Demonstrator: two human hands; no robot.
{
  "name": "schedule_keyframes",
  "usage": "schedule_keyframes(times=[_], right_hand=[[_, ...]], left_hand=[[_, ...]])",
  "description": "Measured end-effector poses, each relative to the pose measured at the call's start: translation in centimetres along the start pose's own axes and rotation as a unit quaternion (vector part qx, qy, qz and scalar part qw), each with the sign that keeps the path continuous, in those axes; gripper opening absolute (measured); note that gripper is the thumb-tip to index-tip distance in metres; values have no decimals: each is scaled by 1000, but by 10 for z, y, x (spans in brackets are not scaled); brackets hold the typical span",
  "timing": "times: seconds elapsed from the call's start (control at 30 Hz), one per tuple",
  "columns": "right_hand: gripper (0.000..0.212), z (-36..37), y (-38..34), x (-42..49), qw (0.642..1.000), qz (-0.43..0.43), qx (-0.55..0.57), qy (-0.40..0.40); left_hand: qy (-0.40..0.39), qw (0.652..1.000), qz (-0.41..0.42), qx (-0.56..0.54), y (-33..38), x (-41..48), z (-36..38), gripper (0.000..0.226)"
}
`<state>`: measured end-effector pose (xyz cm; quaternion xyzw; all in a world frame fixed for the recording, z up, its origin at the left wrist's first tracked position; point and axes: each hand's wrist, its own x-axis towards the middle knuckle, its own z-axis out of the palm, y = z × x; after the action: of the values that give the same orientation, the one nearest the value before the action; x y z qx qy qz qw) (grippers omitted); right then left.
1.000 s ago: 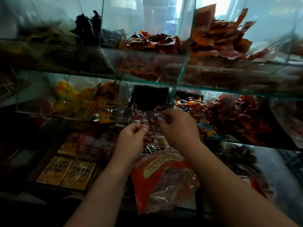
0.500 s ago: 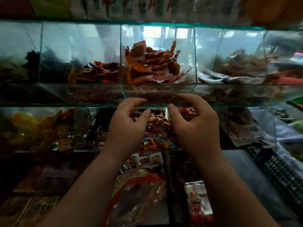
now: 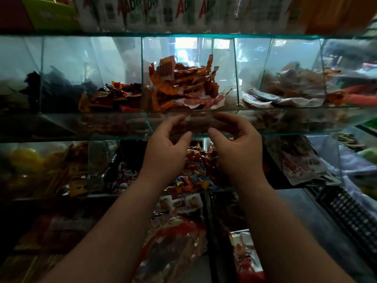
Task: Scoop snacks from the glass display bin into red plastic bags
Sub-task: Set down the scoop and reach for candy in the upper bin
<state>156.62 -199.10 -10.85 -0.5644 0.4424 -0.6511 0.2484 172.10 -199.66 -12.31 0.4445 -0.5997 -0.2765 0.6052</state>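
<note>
Left hand [image 3: 165,149] and right hand [image 3: 237,149], both loosely cupped and empty, are equally near; snack packets [image 3: 183,86] lie at 12 o'clock.

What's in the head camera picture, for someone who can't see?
The left hand and right hand, both empty with cupped fingers, reach up to a glass bin of orange snack packets. A red plastic bag lies below.

You are looking at a dim, backlit scene: daylight is pouring through the bin [image 3: 157,52] from behind it, glowing on the packets [image 3: 183,84] inside. Left of the bin and below it, everything is sinking into murky shadow. Far right of the bin, shapes are smearing and bending.
</note>
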Motion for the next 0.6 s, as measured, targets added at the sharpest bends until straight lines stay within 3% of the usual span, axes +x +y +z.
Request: schedule_keyframes(times=[0.23, 0.43, 0.6], right_hand=[[27, 7, 4, 6, 993, 45, 111, -13], [29, 8, 5, 16, 992, 50, 111, -13], [24, 12, 4, 19, 997, 22, 76, 16]], left_hand=[[6, 996, -52, -73, 2, 10, 15, 24], [53, 996, -45, -60, -2, 11, 23, 13], [68, 996, -27, -53, -5, 12, 23, 22]])
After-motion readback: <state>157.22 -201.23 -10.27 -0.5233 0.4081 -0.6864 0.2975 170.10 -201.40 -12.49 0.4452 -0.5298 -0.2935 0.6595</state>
